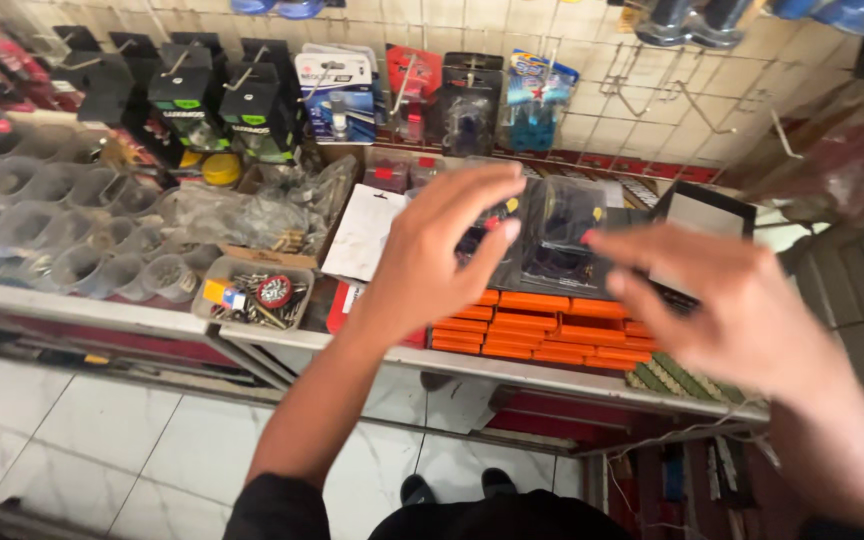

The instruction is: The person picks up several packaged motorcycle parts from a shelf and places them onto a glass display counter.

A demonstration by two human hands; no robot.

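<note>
My left hand (439, 255) is raised over a shop counter with its fingers spread and nothing in it. My right hand (727, 300), blurred, hovers to the right with fingers apart and is also empty. Between and behind the hands lie dark clear-fronted packages (564, 235) on top of a stack of flat orange boxes (542, 335). A white blank card (364, 232) lies just left of my left hand's fingers. Neither hand touches anything that I can see.
A small tray of screws and bits (252, 295) sits left of the boxes, beside rows of clear plastic bins (52, 225). Packaged goods (337, 95) hang on hooks on a tiled wall. A dark flat box (707, 210) stands at right. White floor tiles (102, 440) lie below.
</note>
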